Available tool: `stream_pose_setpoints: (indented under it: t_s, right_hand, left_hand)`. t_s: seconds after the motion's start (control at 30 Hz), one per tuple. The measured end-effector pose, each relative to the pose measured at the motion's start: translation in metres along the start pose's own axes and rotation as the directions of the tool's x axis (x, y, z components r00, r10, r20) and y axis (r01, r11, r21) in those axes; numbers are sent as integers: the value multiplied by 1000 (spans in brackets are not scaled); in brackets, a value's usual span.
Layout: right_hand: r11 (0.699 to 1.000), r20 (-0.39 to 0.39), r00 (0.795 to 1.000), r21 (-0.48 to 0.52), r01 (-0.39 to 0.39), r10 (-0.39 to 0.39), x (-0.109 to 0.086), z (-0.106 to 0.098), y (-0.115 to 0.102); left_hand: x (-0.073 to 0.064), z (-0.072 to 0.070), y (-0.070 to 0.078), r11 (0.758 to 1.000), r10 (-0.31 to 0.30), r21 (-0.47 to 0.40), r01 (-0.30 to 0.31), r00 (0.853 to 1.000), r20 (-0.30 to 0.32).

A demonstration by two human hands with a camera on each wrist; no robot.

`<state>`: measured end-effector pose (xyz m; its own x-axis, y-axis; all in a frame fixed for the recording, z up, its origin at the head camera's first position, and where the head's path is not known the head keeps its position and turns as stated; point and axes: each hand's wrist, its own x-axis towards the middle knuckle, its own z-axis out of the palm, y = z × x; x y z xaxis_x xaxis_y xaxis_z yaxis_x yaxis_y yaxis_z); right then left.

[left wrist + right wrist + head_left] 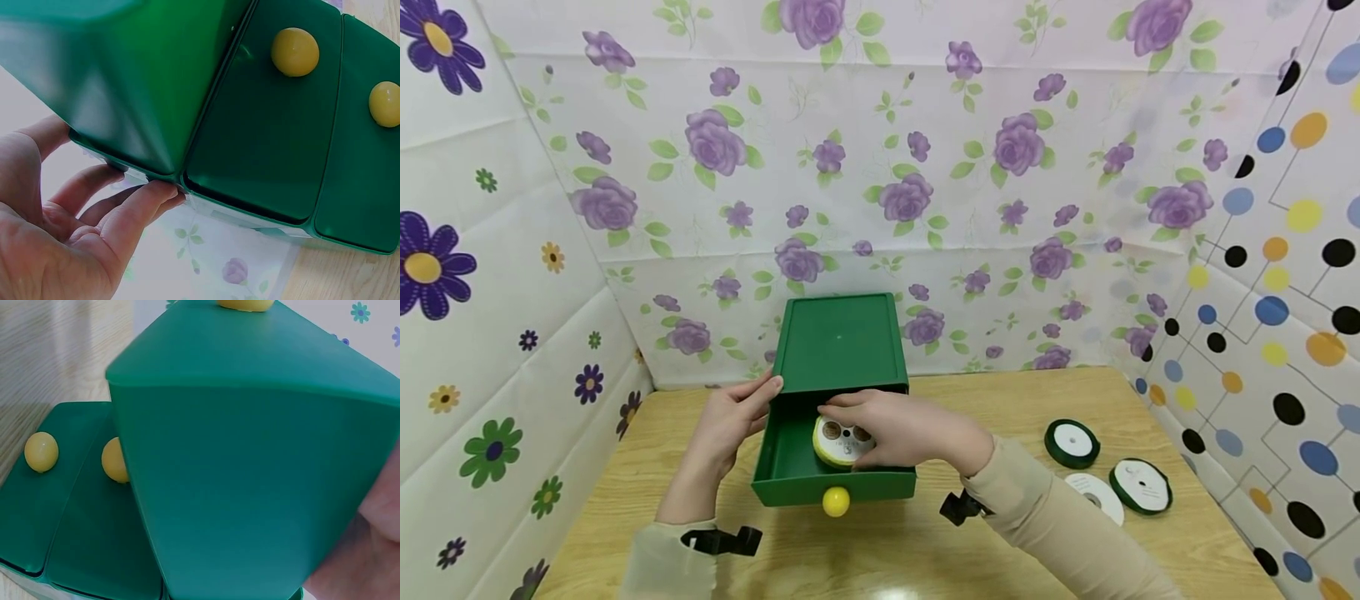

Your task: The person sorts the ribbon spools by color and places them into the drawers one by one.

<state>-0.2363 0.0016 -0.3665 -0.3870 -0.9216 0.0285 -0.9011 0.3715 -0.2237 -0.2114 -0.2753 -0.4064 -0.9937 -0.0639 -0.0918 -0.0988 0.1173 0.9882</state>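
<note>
A green drawer cabinet (841,342) stands on the table with its top drawer (790,450) pulled out. Inside that drawer sits a spool of yellow ribbon (835,446) with a white printed face. My right hand (895,429) reaches in from the right and grips the spool, thumb at the near edge and fingers at the far edge. My left hand (737,421) touches the cabinet's left side near its top front corner; in the left wrist view its fingertips (165,190) rest along the side edge. The drawer's wall hides the spool from the right wrist view.
A yellow knob (836,502) sticks out from the drawer front. Below are closed drawers (262,125) with yellow knobs. To the right lie two green ribbon spools, one farther back (1071,442) and one nearer (1142,486), and a white disc (1097,492) partly behind my right sleeve.
</note>
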Motion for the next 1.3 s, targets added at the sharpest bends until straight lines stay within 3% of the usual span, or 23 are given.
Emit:
stream_pose_setpoints:
  t_s: [0.93,1.3]
  right_hand:
    - [994,18,1000,-105,-7,9,8,4,-6]
    - [1000,-94,996,-27,-1,-2,-2,4,-5]
  left_hand:
    - [-3,0,1,1000,1,-4,-1,1000,4]
    - [-2,1,1,1000,7,0,-7,1000,5]
